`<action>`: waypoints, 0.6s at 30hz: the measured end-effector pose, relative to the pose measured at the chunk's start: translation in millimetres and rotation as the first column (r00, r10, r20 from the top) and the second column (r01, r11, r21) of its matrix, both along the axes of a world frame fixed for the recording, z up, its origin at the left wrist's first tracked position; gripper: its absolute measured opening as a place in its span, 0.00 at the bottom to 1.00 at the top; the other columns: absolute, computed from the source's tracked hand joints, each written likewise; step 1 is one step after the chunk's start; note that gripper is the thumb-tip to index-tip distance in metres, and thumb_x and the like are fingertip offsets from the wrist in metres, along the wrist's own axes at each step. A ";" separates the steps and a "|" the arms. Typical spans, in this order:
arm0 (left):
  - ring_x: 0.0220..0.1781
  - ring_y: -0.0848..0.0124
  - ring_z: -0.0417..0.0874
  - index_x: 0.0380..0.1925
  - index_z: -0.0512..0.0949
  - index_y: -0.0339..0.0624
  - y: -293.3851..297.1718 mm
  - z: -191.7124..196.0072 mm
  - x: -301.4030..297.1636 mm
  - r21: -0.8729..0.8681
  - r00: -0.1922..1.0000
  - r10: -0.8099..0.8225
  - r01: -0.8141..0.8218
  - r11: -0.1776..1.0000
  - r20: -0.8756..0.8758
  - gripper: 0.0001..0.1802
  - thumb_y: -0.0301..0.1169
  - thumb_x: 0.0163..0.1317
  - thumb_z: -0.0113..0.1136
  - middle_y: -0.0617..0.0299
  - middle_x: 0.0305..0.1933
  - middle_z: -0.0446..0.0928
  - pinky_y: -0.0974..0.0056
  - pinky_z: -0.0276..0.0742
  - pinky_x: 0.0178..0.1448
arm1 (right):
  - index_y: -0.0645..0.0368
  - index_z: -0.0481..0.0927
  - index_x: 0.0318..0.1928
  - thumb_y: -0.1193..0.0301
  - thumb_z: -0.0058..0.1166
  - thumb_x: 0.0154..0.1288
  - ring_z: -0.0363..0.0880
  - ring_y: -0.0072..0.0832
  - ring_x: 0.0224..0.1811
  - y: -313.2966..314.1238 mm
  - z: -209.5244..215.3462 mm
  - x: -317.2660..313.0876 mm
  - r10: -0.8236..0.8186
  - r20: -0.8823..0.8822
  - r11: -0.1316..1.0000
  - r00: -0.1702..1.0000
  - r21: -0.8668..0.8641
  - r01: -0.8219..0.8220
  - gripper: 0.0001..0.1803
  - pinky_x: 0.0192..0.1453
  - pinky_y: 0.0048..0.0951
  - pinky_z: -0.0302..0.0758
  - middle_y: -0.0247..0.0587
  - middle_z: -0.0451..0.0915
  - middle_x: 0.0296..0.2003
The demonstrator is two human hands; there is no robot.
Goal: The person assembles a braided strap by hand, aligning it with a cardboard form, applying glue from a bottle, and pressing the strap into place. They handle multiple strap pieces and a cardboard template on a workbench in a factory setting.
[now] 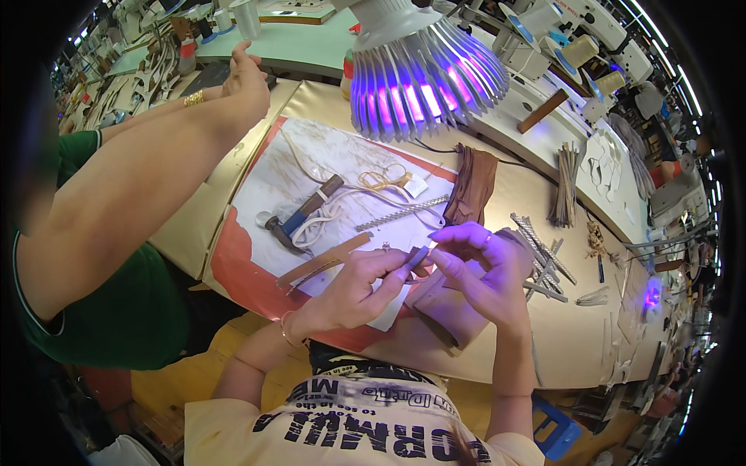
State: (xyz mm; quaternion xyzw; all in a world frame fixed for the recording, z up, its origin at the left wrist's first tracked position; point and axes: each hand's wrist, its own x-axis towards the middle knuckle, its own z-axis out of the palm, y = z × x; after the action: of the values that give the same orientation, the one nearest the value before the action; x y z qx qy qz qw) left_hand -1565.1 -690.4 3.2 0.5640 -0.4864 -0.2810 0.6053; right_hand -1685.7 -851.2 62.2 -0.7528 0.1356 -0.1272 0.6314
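Between both hands, above the near edge of the worktable, is a narrow leather strip, tinted bluish by the lamp. My left hand pinches it between thumb and fingers. Thumb and fingers of my right hand close around its other end, partly hiding it. Just beyond my left hand lies a longer brown strip. A hammer rests farther off beside pale cords and a silver braided strip. Below my right hand is a brown leather piece.
A lit purple lamp hangs over the far side. Brown strips are bundled beyond my right hand, with silver braids to the right. At left, a co-worker's arm reaches over the table. Sewing machines stand at far right.
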 end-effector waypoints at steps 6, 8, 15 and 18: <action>0.33 0.63 0.83 0.44 0.80 0.30 -3.4 4.4 -1.7 0.071 0.999 0.030 -0.030 0.997 0.012 0.13 0.26 0.64 0.53 0.49 0.33 0.82 0.67 0.82 0.40 | 0.63 0.83 0.37 0.77 0.64 0.58 0.81 0.25 0.32 -2.1 -1.2 2.1 -0.004 -0.044 0.968 0.999 -0.249 -0.007 0.06 0.35 0.25 0.75 0.38 0.81 0.31; 0.33 0.68 0.85 0.43 0.81 0.29 -5.3 6.5 -3.4 0.052 0.991 0.109 -0.105 0.993 -0.075 0.12 0.26 0.64 0.55 0.51 0.34 0.83 0.69 0.84 0.41 | 0.62 0.83 0.36 0.78 0.65 0.56 0.81 0.28 0.31 -0.2 -1.6 1.4 -0.025 -0.001 0.942 1.000 -0.334 0.023 0.06 0.34 0.27 0.75 0.39 0.81 0.31; 0.36 0.71 0.87 0.41 0.83 0.32 -9.5 8.6 0.0 -0.006 0.971 0.172 -0.176 0.984 -0.166 0.09 0.22 0.61 0.60 0.53 0.34 0.85 0.69 0.84 0.42 | 0.56 0.82 0.36 0.80 0.65 0.50 0.80 0.34 0.29 1.2 -4.8 -2.7 0.013 0.174 0.746 0.985 -0.657 0.107 0.12 0.31 0.31 0.77 0.39 0.80 0.33; 0.34 0.72 0.87 0.40 0.83 0.32 -9.4 8.5 -0.5 -0.048 0.983 0.178 -0.180 0.982 -0.049 0.09 0.22 0.60 0.61 0.55 0.33 0.85 0.69 0.84 0.42 | 0.56 0.81 0.33 0.82 0.66 0.49 0.79 0.30 0.28 0.9 -7.9 -4.5 0.068 0.286 0.617 0.956 -0.765 0.185 0.12 0.30 0.28 0.75 0.38 0.79 0.32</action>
State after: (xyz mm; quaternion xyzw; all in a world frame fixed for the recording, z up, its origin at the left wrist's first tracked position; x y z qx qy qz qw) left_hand -1565.7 -699.8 11.8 0.5828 -0.4272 -0.2251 0.6535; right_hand -1690.1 -850.3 54.3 -0.9207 -0.0020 -0.3018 0.2475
